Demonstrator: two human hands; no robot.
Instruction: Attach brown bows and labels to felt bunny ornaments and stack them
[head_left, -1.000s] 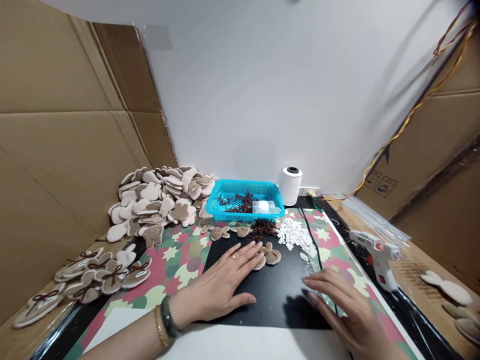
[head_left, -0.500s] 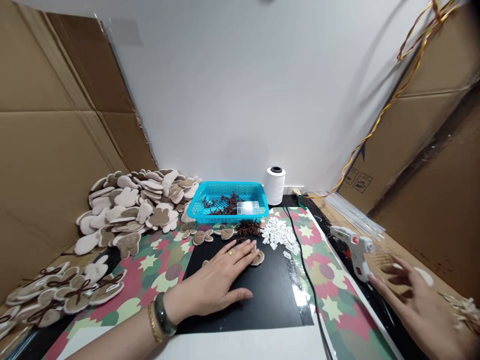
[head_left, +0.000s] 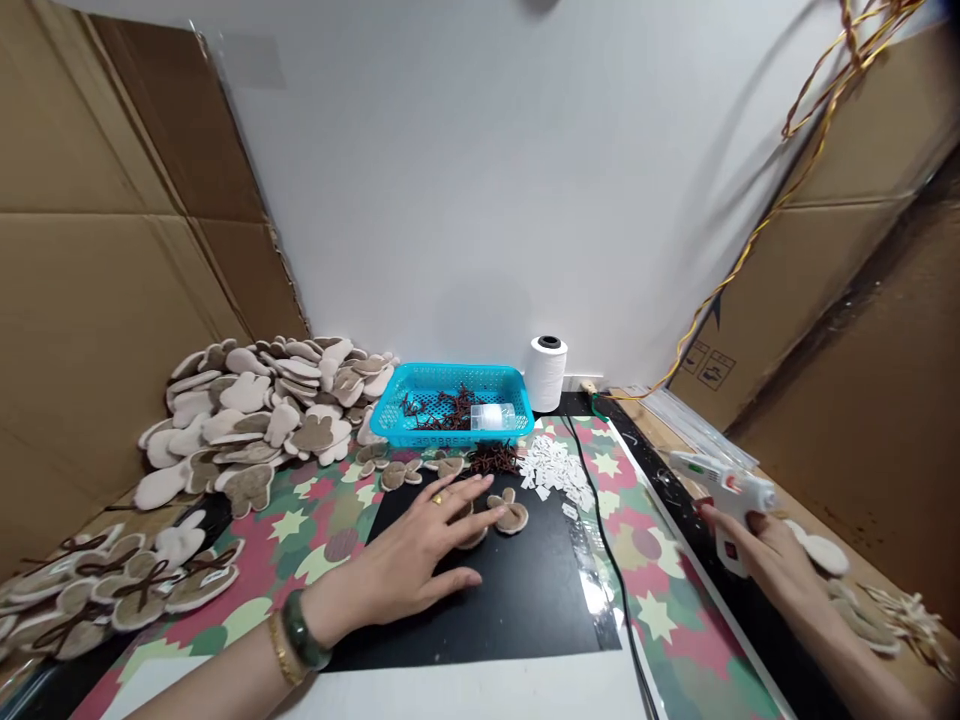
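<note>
Two hands work around a black mat (head_left: pixel 540 600), with a heap of felt bunny cutouts (head_left: pixel 255 420) beyond its left corner and a turquoise plastic basket (head_left: pixel 442 367) past its far edge. Right of the mat, the right hand (head_left: pixel 750 555) closes tightly around a hot glue gun (head_left: pixel 731 495). On the mat, the open left hand (head_left: pixel 405 560) spreads over a felt bunny piece (head_left: pixel 472 538).
</note>
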